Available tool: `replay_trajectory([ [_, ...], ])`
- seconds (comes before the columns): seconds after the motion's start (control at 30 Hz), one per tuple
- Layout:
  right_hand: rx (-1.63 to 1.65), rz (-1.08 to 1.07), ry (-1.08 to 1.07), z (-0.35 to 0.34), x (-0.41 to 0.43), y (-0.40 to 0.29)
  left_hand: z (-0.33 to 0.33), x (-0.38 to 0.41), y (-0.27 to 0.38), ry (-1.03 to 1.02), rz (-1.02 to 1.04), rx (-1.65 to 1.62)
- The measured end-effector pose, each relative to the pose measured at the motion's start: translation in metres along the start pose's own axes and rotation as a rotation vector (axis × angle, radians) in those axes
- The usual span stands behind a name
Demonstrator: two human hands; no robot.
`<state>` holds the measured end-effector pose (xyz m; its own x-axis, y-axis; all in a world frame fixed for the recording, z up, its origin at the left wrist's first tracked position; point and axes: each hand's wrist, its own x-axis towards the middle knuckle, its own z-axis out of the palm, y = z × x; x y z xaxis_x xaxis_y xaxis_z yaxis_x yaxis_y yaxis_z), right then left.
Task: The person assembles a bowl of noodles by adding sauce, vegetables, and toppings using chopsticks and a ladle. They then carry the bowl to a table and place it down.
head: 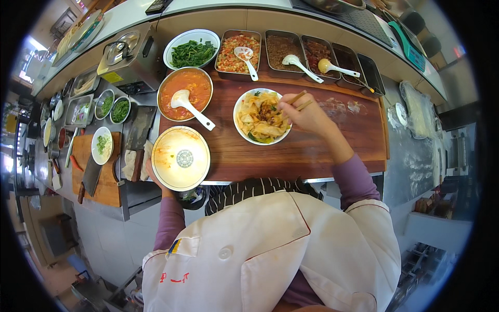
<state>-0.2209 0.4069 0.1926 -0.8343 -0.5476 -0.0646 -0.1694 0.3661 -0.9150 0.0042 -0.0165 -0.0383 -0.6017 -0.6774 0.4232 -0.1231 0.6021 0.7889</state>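
Note:
A pair of wooden chopsticks (297, 100) is gripped in my right hand (310, 117), at the right rim of a white bowl (259, 142). Wide noodles (249, 113) with greens and a dark minced topping fill that bowl. The chopstick tips are hidden by my hand and the noodles. At the near left edge of the board, my left hand (156, 177) holds a second bowl (191, 134) by its left side, tilted so its inside faces me. Orange sauce smears mark its inner wall, and a round printed pattern sits at its bottom.
A bowl of tomato-and-egg sauce (165, 84) with a white ladle (195, 113) stands behind the tilted bowl. Beyond are cooked greens (193, 54) and several metal trays of toppings (238, 43). A cleaver (92, 175) lies on a cutting board (107, 191) at left.

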Motion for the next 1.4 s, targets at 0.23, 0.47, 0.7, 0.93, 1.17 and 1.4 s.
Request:
replay_trajectory([
  [0.23, 0.097, 0.065, 0.145, -0.033, -0.020, -0.016, -0.001, -0.003, 0.011, -0.013, -0.120, -0.263],
  [0.47, 0.334, 0.064, 0.342, -0.009, -0.017, 0.074, 0.000, -0.003, -0.016, -0.038, -0.111, -0.218],
  [0.7, 0.718, 0.245, 0.530, 0.012, -0.022, 0.141, -0.002, -0.002, 0.029, 0.009, -0.059, -0.201],
  [0.93, 1.059, 0.248, 0.495, 0.015, -0.031, 0.175, -0.006, 0.002, 0.025, -0.037, 0.052, 0.100],
  [1.17, 0.873, 0.135, 0.423, 0.015, -0.013, 0.112, -0.008, 0.004, 0.018, -0.029, 0.074, 0.149],
  [1.4, 0.220, -0.033, 0.149, -0.030, -0.002, 0.013, -0.015, 0.006, 0.022, -0.025, 0.116, 0.256],
])
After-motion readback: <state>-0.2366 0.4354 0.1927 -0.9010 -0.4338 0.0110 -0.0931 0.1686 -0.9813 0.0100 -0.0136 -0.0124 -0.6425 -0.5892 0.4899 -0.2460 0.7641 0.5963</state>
